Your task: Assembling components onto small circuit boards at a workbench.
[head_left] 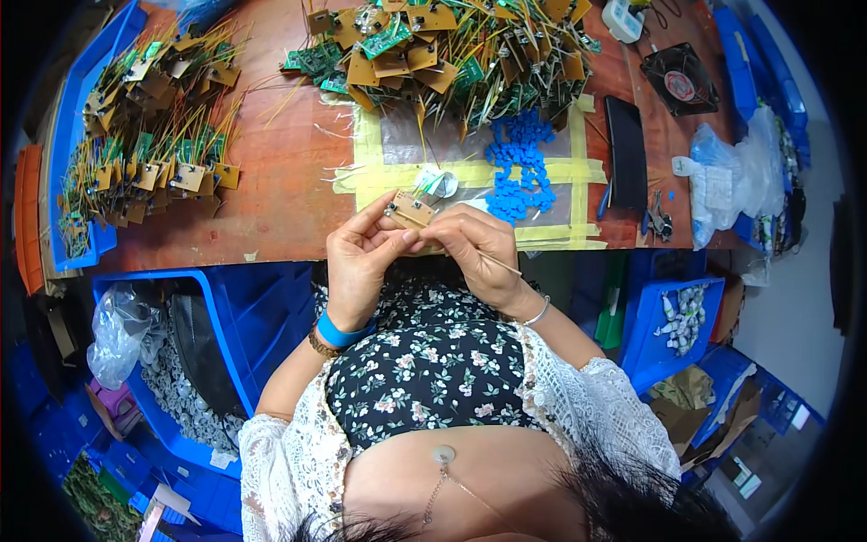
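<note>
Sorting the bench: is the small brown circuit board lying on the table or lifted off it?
Lifted: the small brown circuit board is pinched between left hand and right hand above the table edge.

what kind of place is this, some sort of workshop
Most likely a small electronics assembly bench. Heaps of little circuit boards with yellow and green wires cover the wooden table, blue plastic bins hold parts, and the left hand and right hand hold one small brown board.

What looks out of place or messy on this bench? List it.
Blue caps lie scattered loose across the taped plastic sheet, not in a bin. Its yellow tape runs crooked. The circuit boards are heaped with wires tangled.
</note>
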Motion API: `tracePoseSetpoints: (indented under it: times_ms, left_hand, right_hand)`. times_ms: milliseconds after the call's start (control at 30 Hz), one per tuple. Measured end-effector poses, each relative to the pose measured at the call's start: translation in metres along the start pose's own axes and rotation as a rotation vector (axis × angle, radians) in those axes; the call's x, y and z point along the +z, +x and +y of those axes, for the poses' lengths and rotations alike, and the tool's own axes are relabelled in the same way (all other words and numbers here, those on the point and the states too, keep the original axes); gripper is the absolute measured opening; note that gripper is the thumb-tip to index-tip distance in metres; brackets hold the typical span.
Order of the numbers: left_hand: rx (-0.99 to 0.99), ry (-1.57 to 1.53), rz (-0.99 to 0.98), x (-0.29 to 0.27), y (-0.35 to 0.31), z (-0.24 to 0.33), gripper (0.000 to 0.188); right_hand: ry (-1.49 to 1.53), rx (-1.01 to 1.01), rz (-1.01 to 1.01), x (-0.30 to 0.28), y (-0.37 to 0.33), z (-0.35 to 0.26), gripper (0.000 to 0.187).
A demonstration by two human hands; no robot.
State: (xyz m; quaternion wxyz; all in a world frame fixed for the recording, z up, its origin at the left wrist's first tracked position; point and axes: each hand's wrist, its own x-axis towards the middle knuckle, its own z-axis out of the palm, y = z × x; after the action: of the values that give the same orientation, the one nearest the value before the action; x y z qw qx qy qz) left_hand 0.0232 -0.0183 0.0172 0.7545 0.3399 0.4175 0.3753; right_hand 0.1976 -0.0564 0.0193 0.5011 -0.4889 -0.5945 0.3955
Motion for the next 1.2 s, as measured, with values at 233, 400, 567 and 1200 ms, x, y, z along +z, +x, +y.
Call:
tracePoseSetpoints:
  times_ms: [233,400,567,1200]
  left_hand:
    - [0.019,0.03,0.073,-0.006,0.003,0.005,0.051]
    - [-0.01,0.018,0.051,-0.007,0.003,0.001,0.052]
    - [-0.003,0.026,0.054,-0.004,0.002,0.002,0.052]
    - [0.08,0.049,0.057,-0.003,0.0,0.0,0.048]
  right_hand:
    - [0.339,0.162,0.112,-0.059,-0.034,0.014,0.047]
    - [0.074,0.289,-0.016,-0.073,-0.036,0.024,0.044]
    - [-0.062,0.16,0.084,-0.061,-0.018,0.029,0.037]
    - [-0.771,-0.288,0.174,-0.034,0.001,0.032,0.027]
